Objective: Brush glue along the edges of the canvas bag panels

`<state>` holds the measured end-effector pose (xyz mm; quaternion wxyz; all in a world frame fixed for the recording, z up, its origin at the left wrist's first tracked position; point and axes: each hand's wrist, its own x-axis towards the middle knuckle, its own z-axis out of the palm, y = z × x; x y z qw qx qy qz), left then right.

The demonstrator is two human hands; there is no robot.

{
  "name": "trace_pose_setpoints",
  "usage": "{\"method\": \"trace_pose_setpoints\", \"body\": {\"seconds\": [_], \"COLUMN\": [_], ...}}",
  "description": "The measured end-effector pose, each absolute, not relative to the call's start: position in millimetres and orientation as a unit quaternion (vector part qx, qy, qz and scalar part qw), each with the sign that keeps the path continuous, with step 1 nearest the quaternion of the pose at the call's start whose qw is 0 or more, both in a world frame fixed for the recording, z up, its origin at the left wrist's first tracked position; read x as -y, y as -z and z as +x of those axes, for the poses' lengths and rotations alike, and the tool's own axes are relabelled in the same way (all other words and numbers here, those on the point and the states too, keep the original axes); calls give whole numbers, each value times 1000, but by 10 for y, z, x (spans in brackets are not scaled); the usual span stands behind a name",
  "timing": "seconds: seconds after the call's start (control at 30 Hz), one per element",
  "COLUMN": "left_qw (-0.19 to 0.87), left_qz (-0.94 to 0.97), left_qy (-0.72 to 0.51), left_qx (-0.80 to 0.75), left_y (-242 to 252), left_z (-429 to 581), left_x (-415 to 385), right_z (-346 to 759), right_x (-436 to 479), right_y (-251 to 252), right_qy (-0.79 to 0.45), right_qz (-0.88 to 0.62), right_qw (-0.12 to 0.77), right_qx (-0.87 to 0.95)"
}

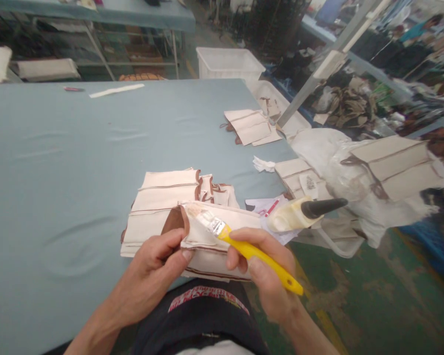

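Observation:
My right hand (266,261) grips a yellow-handled paintbrush (261,259). The brush's bristles lie against the top of a cream fabric piece with brown edging (222,222), near its left edge. With thumb and fingers, my left hand (161,266) pinches that edge, where the brown inside shows through a curled opening. Behind it rests a pile of similar cream pieces (166,197), partly covered by the held one. To the right, a pale bottle-shaped container (290,214) with a black tip lies on its side, close to a red pen (272,208).
More cream pieces (249,125) lie at the table's right edge, and others sit on plastic bags (318,148). A white strip (116,90) is at the far side of the blue-green table (77,148). A grey metal post (318,74) rises beyond the right edge, near a white bin (229,61).

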<state>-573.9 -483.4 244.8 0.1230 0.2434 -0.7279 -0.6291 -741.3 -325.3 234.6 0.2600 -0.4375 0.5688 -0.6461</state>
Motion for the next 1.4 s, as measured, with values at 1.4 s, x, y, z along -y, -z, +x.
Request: {"method": "trace_pose_setpoints", "body": {"seconds": [1.4], "left_qw": [190], "left_qz": [233], "left_qy": [560], "left_qx": [772], "left_y": [-2337], "left_z": [-5677], "left_x": [4801], "right_z": [-7470], "right_x": [3354], "right_y": [-2285], "right_qy": [510], "right_qz": [-697], "right_qw": [1], "right_qx": [-504]}}
